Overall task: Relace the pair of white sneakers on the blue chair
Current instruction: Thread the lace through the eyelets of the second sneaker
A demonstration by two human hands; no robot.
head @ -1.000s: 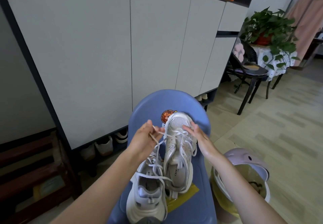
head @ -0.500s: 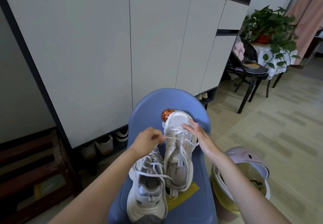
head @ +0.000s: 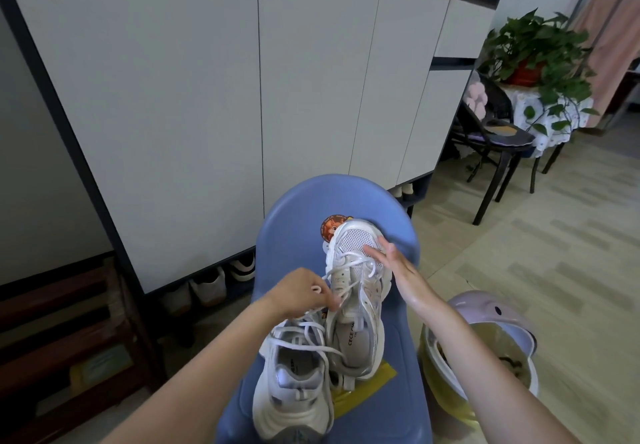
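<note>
Two white sneakers sit on the blue chair (head: 349, 197); the far sneaker (head: 356, 291) leans toe-up against the chair back, w/ its heel on the seat; the near sneaker (head: 294, 384) lies beside it on the left, heel toward the camera, at the seat's front edge; loose white laces (head: 311, 334) run across both shoes and overlap btwn them. Left hand (head: 304, 293) is curled, pinching a lace end next to the far sneaker's eyelets; right hand (head: 398, 270) has its fingers straight and together, fingertips against the mesh toe of the far sneaker, holding nothing. A round cartoon sticker (head: 332, 227) shows on the chair back just behind the toe; a yellow flat item (head: 367, 388) lies on the seat under the shoes, can't tell what it is. Right of the chair stands a bin (head: 485, 350) w/ a lilac lid tipped up; behind the chair is a tall white cabinet (head: 207, 97) w/ shoes in the gap below it; far right, a black chair (head: 498, 135) and a potted plant (head: 533, 52) on a cloth-covered stand.
</note>
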